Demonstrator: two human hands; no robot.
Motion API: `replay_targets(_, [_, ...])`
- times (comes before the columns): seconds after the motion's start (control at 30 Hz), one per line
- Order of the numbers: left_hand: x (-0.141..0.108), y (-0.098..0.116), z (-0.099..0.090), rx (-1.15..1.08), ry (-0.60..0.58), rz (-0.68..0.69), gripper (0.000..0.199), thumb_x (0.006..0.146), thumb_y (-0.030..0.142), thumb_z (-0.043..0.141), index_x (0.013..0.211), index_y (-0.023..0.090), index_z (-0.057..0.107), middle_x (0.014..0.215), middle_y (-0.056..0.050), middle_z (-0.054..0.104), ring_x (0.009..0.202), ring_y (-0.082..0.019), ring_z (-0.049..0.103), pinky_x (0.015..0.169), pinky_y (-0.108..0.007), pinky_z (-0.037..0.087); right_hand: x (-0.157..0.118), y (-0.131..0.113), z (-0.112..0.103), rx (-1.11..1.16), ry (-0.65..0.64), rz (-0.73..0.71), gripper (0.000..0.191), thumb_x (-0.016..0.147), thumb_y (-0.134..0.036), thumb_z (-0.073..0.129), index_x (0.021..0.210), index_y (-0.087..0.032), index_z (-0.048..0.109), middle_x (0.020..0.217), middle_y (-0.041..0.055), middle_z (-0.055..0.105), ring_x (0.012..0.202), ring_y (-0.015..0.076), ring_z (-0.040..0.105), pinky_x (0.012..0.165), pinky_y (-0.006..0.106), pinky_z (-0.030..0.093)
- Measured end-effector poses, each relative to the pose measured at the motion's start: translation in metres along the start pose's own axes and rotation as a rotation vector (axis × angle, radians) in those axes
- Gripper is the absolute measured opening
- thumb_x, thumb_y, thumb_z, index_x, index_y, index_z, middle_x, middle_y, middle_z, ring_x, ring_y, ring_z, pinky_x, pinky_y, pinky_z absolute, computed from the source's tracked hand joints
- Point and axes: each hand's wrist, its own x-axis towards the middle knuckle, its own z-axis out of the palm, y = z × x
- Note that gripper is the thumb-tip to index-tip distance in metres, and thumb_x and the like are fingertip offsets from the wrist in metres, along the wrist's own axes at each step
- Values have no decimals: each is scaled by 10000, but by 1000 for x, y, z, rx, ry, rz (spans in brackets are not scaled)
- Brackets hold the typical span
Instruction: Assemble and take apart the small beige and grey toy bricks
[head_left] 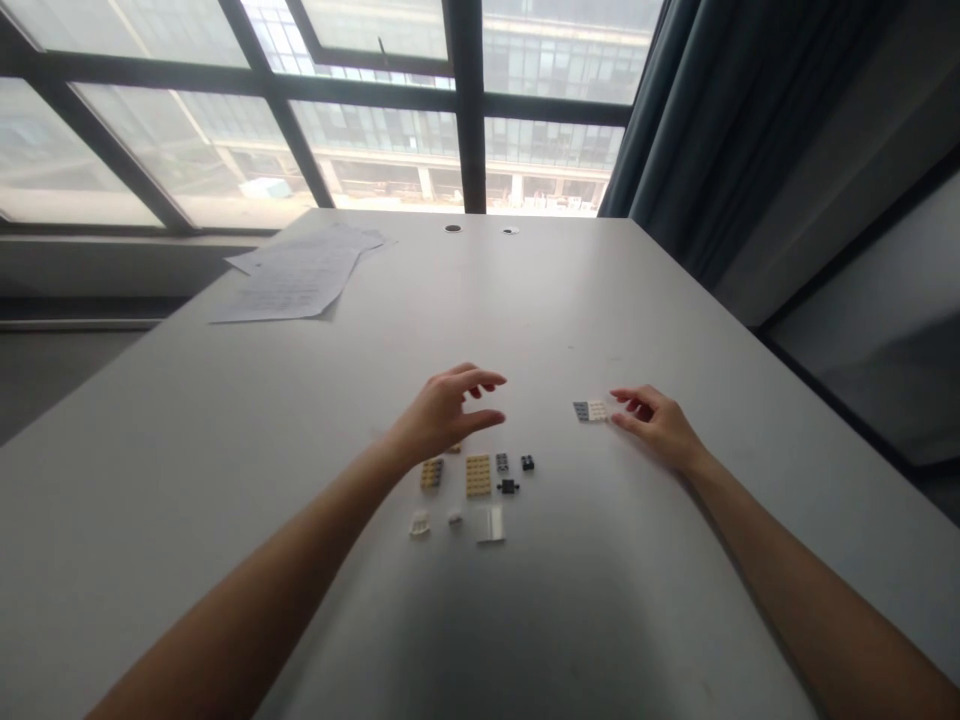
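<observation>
Tan brick (pixel 455 449) lies partly hidden by the left hand (pixel 456 404), papers (pixel 292 285) beyond.

Tan brick (pixel 478 476): studded plastic; tabletop (pixel 517 310): smooth, faintly glossy; sheets (pixel 292 283): matt paper; curtain (pixel 671 140): matt cloth.

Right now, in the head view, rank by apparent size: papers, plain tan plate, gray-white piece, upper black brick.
Largest to smallest:
papers
plain tan plate
gray-white piece, though it lies farther away
upper black brick
</observation>
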Motion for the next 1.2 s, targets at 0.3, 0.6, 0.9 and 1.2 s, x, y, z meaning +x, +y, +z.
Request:
replay_targets(0.3, [-92,-34,-26,126,-186,-124,404,753,428,681,1116,253,651,1129,-62,615,1022,-228,575,925,-367,463,-13,-9,10,-22,19,-109,273,779,-399,649,972,-210,683,915,50,615,699,160,553,606,292,474])
replay_targets(0.6, [-87,-30,-22,193,-198,-125,282,764,358,652,1002,215,697,1012,-54,651,764,-168,612,772,-311,509,-19,-2,8,-24,112,-32,258,788,-401,639,941,-200,687,864,38,606,626,140,533,591,297,467])
replay_targets(0.9, [26,30,23,113,-28,25,267,740,345,683,958,193,708,956,-48,661,776,-165,618,776,-298,502,-19,-13,16,-273,116,-279,266,836,-265,581,1088,-218,653,1100,85,627,1018,251,560,918,427,463])
replay_targets(1.2, [64,17,89,134,-123,-30,259,708,310,650,920,174,711,907,-65,633,778,-191,614,752,-292,499,-20,-17,18,-339,61,-323,309,838,-225,570,1141,-208,631,1164,87,618,1062,257,542,958,424,443])
